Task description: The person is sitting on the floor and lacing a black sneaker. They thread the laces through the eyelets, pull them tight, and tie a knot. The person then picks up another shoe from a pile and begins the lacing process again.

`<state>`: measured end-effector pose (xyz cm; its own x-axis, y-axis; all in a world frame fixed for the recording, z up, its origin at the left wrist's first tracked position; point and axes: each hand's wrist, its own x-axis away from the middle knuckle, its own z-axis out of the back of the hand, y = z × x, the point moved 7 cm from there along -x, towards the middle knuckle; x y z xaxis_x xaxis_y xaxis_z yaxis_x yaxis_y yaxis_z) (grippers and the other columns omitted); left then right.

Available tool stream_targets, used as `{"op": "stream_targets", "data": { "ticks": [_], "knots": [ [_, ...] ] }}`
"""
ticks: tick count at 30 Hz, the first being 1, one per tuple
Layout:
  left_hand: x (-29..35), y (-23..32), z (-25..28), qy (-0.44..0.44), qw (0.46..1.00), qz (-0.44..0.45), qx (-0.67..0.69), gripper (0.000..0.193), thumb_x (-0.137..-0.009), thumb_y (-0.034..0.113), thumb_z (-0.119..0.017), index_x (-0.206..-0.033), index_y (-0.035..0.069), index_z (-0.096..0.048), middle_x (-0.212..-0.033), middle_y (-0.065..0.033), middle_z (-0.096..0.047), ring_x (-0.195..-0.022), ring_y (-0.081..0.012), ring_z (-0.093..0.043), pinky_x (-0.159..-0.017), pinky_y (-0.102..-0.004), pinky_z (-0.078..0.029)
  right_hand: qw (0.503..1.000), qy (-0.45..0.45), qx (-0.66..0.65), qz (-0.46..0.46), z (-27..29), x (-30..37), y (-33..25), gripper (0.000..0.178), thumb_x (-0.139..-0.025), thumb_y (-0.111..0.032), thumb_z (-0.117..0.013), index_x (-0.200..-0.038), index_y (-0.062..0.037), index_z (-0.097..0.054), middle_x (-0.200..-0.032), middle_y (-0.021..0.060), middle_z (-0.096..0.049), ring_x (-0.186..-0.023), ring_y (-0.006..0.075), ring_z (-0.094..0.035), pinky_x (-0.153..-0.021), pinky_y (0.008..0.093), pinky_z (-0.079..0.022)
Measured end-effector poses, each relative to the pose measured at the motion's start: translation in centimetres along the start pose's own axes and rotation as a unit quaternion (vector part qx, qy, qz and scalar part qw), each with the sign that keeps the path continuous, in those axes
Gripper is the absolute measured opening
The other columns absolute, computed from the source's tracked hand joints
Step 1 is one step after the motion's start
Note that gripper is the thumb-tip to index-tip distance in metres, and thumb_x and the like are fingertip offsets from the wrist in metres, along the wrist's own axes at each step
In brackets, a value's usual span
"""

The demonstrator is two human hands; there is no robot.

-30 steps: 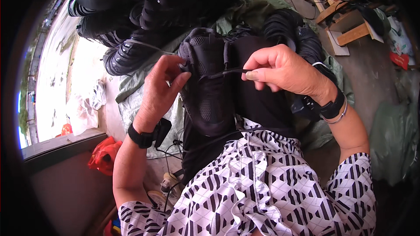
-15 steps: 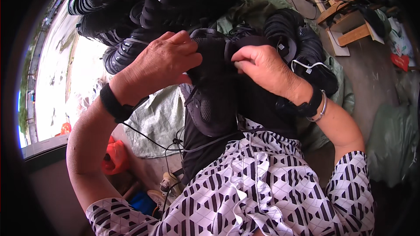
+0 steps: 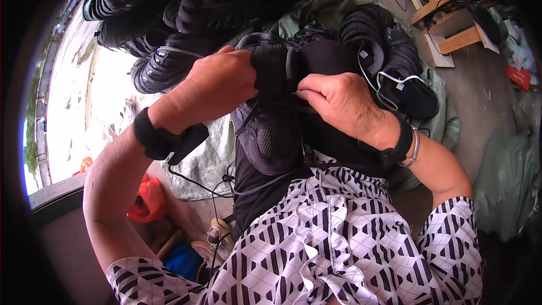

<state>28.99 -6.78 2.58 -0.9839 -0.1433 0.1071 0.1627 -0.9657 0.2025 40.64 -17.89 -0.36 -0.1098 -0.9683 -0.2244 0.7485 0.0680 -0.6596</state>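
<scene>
A dark grey and black shoe with mesh panels lies across my lap, its toe pointing toward me. At the shoe's left side is my left hand, fingers curled closed; what they grip is hidden. My right hand pinches thumb and forefinger together at the shoe's right edge. A tiny pale tip shows at that pinch, too small to name. A thin dark lace runs down the shoe's left side below my left hand. A grey cord trails past the toe.
Piles of black shoes lie at the far left, and more shoes with a white lace sit at the right on a green sheet. Wooden stools stand at far right. A red bag lies at lower left.
My left hand has turned, its knuckles now lower against the shoe. The right hand has shifted slightly down, still pinching. The view has moved a little.
</scene>
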Motion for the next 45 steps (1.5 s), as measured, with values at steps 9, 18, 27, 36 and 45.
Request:
{"op": "stream_targets", "data": {
  "ticks": [9, 18, 27, 36, 45],
  "knots": [
    [0.8, -0.6, -0.2, 0.112, 0.974, 0.022, 0.194, 0.011, -0.090, 0.010, -0.054, -0.089, 0.003, -0.061, -0.080, -0.0090, -0.057, -0.074, -0.0233, -0.058, -0.069, -0.0319, -0.048, 0.986, 0.015, 0.098, 0.137, -0.6, -0.6, -0.7, 0.007, -0.082, -0.012, -0.065, -0.079, -0.0066, -0.062, -0.071, 0.0079, -0.060, -0.065, 0.0281, -0.065, -0.055, 0.0365, -0.053],
    [1.9, -1.9, -0.8, 0.130, 0.908, 0.087, 0.388, 0.009, -0.091, 0.008, -0.055, -0.096, 0.004, -0.061, -0.087, -0.0038, -0.062, -0.081, -0.0127, -0.060, -0.068, -0.0272, -0.050, 0.974, -0.080, 0.142, 0.160, -1.8, -0.8, -1.5, 0.020, -0.076, -0.012, -0.071, -0.087, -0.0048, -0.056, -0.080, 0.0087, -0.054, -0.075, 0.0283, -0.062, -0.066, 0.0372, -0.052],
    [2.5, 1.7, 0.0, 0.126, 0.992, -0.025, 0.009, 0.013, -0.080, 0.012, -0.069, -0.084, 0.005, -0.059, -0.086, -0.0078, -0.053, -0.084, -0.0238, -0.059, -0.066, -0.0331, -0.052, 0.914, -0.059, 0.246, 0.317, -0.8, -2.2, -3.9, 0.034, -0.063, -0.013, -0.078, -0.091, -0.0095, -0.060, -0.103, 0.0075, -0.052, -0.095, 0.0230, -0.056, -0.076, 0.0361, -0.049],
    [1.5, 2.2, -0.8, 0.060, 0.998, 0.005, -0.002, 0.014, -0.077, 0.011, -0.070, -0.074, 0.003, -0.059, -0.086, -0.0068, -0.051, -0.083, -0.0229, -0.058, -0.068, -0.0330, -0.051, 0.892, -0.227, 0.233, 0.313, -3.3, -3.9, -3.3, 0.019, -0.066, -0.013, -0.076, -0.079, -0.0052, -0.063, -0.094, 0.0085, -0.055, -0.092, 0.0281, -0.058, -0.077, 0.0390, -0.049],
    [2.2, -1.1, -3.0, 0.195, 0.813, 0.087, 0.541, 0.013, -0.094, 0.015, -0.063, -0.095, 0.002, -0.064, -0.088, 0.0029, -0.060, -0.082, -0.0036, -0.053, -0.071, -0.0219, -0.045, 0.917, -0.317, 0.220, 0.105, -5.2, -4.7, -1.2, 0.017, -0.074, -0.014, -0.064, -0.079, 0.0012, -0.068, -0.084, 0.0197, -0.064, -0.087, 0.0379, -0.064, -0.074, 0.0450, -0.051]
  ]
}}
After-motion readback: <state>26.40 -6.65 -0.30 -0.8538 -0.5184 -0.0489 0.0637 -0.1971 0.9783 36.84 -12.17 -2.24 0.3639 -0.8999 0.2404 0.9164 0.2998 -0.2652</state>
